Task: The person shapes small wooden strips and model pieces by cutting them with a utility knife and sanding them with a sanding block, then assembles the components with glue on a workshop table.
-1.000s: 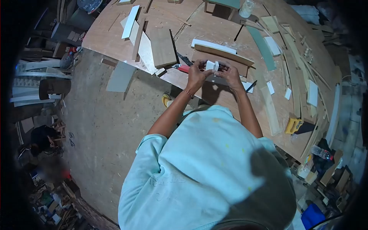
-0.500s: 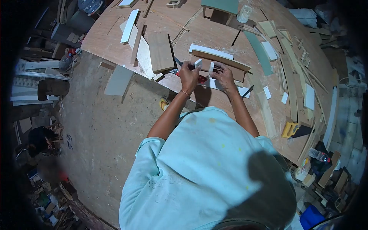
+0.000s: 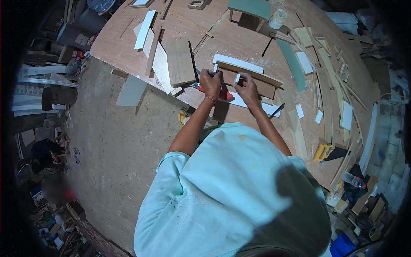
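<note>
My left hand [image 3: 210, 84] is closed on a small white piece [image 3: 215, 68] that stands up from the fingertips. To its right, my right hand [image 3: 248, 89] pinches a second small white piece [image 3: 236, 79]. Both hands are above the table, beside a long wooden strip [image 3: 250, 73] with a white strip [image 3: 238, 63] behind it. A red object [image 3: 225, 95] lies under and between the hands, partly hidden. Near my right forearm are a white board [image 3: 238, 100] and a thin black tool [image 3: 277, 111].
A wide board [image 3: 180, 62] lies left of my hands. At the right are a yellow-handled saw [image 3: 323, 152], a green strip [image 3: 293, 64] and several wood strips. A small green-topped stool [image 3: 250, 7] and a jar [image 3: 277, 19] stand behind. Another person [image 3: 45, 155] is at the far left.
The left white piece has turned more upright, and my left hand has shifted slightly left. My right hand has lowered slightly, still with its piece. The whole view has shifted slightly.
</note>
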A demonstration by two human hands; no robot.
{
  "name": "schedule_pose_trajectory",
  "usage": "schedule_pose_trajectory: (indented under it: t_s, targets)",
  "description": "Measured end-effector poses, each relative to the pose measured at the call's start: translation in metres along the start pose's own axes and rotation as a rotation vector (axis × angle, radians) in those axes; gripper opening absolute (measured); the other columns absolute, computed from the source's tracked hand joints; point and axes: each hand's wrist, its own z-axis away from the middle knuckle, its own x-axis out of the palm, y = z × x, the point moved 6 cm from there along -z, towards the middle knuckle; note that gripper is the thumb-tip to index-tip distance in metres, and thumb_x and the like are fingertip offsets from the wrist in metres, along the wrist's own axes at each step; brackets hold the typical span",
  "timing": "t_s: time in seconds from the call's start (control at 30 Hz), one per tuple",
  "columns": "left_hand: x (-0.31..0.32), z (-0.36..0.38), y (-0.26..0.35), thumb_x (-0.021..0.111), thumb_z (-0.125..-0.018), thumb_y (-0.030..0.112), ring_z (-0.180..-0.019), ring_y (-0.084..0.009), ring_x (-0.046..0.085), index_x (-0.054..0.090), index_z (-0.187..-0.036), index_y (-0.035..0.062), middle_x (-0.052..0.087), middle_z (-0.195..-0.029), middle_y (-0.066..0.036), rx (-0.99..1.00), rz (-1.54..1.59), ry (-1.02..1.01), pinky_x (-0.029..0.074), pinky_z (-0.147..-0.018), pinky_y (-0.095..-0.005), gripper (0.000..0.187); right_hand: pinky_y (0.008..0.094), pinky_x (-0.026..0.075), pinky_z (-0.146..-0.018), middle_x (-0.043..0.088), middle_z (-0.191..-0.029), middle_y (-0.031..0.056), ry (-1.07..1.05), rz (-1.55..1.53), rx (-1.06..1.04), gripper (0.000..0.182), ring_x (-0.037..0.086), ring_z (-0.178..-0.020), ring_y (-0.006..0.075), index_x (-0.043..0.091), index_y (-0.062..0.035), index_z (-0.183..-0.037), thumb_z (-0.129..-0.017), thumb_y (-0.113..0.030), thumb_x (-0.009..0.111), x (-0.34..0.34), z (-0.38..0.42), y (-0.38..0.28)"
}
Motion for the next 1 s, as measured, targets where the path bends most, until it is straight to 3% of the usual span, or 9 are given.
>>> schedule_pose_trajectory:
  t_s: [0.07, 0.13, 0.23, 0.37, 0.47, 0.53, 1.0]
  targets:
    - [0.002, 0.001, -0.005, 0.068, -0.06, 0.006, -0.06, -0.0293, 0.051, 0.048, -0.068, -0.002, 0.051, -0.067, -0.015, -0.025, 0.009, -0.017, 0.041, -0.057, -0.0362, 0.023, 0.0307, 0.047, -0.069, 0.058, -0.089, 0.0104, -0.011, 0.013, -0.004, 0.043, 0.059, -0.08, 0.0213, 0.048, -0.0063, -0.103, -0.064, -0.008, 0.065, 0.005, -0.001, -0.007]
    - [0.002, 0.001, -0.003, 0.068, -0.062, 0.01, -0.057, -0.0229, 0.056, 0.05, -0.068, -0.0032, 0.057, -0.065, -0.015, 0.04, -0.052, -0.004, 0.044, -0.054, -0.0322, 0.023, 0.0321, 0.047, -0.07, 0.058, -0.088, 0.0123, -0.035, -0.018, -0.009, 0.044, 0.059, -0.08, 0.0235, 0.046, -0.0061, -0.103, -0.064, -0.008, 0.064, 0.012, -0.004, -0.009]
    - [0.004, -0.001, -0.004, 0.068, -0.062, 0.009, -0.057, -0.0231, 0.057, 0.05, -0.068, -0.0035, 0.057, -0.065, -0.016, 0.058, -0.029, -0.018, 0.045, -0.053, -0.0323, 0.023, 0.029, 0.047, -0.071, 0.055, -0.093, 0.0116, -0.059, 0.052, -0.073, 0.043, 0.055, -0.087, 0.0196, 0.044, -0.004, -0.107, -0.068, -0.005, 0.062, 0.016, -0.004, -0.015]
    - [0.004, -0.004, -0.004, 0.068, -0.062, 0.009, -0.057, -0.0243, 0.057, 0.05, -0.068, -0.004, 0.058, -0.066, -0.017, 0.057, -0.024, -0.015, 0.045, -0.054, -0.0328, 0.023, 0.0289, 0.045, -0.075, 0.055, -0.095, 0.0117, -0.064, 0.077, -0.02, 0.044, 0.055, -0.09, 0.0203, 0.044, -0.0039, -0.107, -0.067, -0.005, 0.062, 0.018, -0.01, -0.013]
    - [0.005, -0.004, -0.003, 0.066, -0.061, 0.006, -0.06, -0.0307, 0.053, 0.047, -0.07, -0.0028, 0.052, -0.067, -0.017, 0.011, 0.021, -0.072, 0.042, -0.056, -0.0371, 0.023, 0.0288, 0.045, -0.074, 0.055, -0.096, 0.0117, -0.068, 0.068, -0.036, 0.045, 0.055, -0.09, 0.0202, 0.044, -0.0038, -0.107, -0.066, -0.005, 0.062, 0.02, -0.013, -0.007]
    - [0.004, -0.004, 0.0, 0.066, -0.061, 0.006, -0.059, -0.0303, 0.053, 0.047, -0.071, -0.0027, 0.052, -0.066, -0.016, 0.028, 0.026, -0.059, 0.042, -0.055, -0.0364, 0.023, 0.0339, 0.046, -0.072, 0.058, -0.089, 0.0144, -0.015, 0.051, -0.109, 0.044, 0.059, -0.083, 0.0269, 0.045, -0.006, -0.104, -0.064, -0.007, 0.063, 0.019, -0.013, -0.01]
    - [0.003, -0.008, 0.002, 0.066, -0.061, 0.005, -0.061, -0.0291, 0.054, 0.048, -0.073, -0.0022, 0.054, -0.067, -0.016, 0.048, -0.015, -0.083, 0.043, -0.057, -0.0361, 0.023, 0.0342, 0.046, -0.073, 0.058, -0.09, 0.0151, 0.008, 0.076, -0.116, 0.045, 0.058, -0.084, 0.0282, 0.044, -0.006, -0.104, -0.063, -0.005, 0.064, 0.013, -0.009, -0.016]
